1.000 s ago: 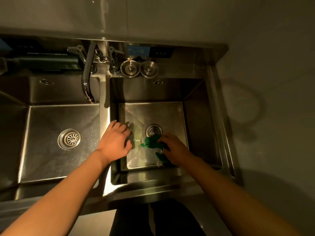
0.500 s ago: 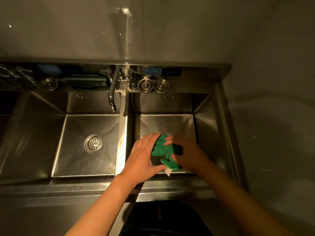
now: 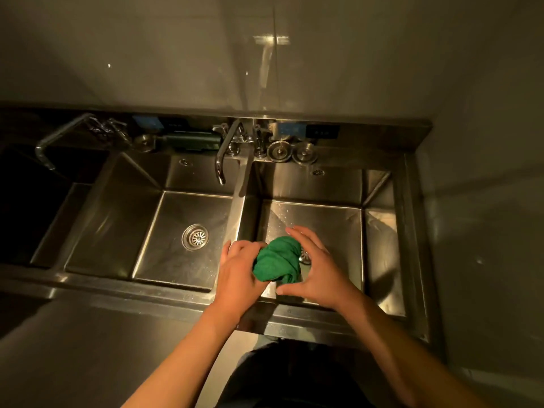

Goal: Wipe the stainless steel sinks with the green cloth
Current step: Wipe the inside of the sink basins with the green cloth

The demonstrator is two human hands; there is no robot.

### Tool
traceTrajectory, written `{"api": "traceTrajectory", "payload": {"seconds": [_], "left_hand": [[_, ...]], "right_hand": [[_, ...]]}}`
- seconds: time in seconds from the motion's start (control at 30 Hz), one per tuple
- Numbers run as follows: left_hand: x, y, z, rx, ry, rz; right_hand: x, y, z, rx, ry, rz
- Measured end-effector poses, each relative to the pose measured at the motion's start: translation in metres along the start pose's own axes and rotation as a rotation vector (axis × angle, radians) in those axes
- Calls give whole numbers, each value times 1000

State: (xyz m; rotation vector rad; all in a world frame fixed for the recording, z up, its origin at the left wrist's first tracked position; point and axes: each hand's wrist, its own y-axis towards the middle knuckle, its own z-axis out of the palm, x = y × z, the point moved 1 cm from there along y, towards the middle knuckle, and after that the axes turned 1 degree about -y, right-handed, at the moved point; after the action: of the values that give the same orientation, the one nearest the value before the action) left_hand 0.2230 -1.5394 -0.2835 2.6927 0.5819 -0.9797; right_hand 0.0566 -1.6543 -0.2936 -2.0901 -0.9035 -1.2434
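The green cloth (image 3: 278,260) is bunched into a ball, held up above the right sink (image 3: 379,245) between both hands. My left hand (image 3: 240,275) grips its left side. My right hand (image 3: 316,269) cups its right side with fingers curled around it. The right sink's drain is mostly hidden behind the cloth and my right hand. The middle sink (image 3: 141,231) lies to the left, its round drain (image 3: 195,237) showing. A third, dark sink (image 3: 44,207) sits at the far left.
A curved faucet (image 3: 225,156) hangs over the divider between the middle and right sinks, with two round metal plugs (image 3: 293,153) beside it. Another faucet (image 3: 56,136) stands at the far left. A wall closes off the right side.
The cloth came up off the right sink's floor. My left hand left the divider and joined my right on the cloth, which is now balled tighter. The view pulled back.
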Motion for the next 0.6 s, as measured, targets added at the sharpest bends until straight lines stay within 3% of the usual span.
{"api": "traceTrajectory", "payload": {"seconds": [0.27,0.4,0.6], "left_hand": [[-13,-20,-11,-43,69,58],[-13,-26,-15,-17,242,35],[11,-46,-42,-36,197,-133]], "right_hand": [[10,18,1,252,108,-48],[14,14,6,262,215,-18],[19,15,21,193,278,77]]}}
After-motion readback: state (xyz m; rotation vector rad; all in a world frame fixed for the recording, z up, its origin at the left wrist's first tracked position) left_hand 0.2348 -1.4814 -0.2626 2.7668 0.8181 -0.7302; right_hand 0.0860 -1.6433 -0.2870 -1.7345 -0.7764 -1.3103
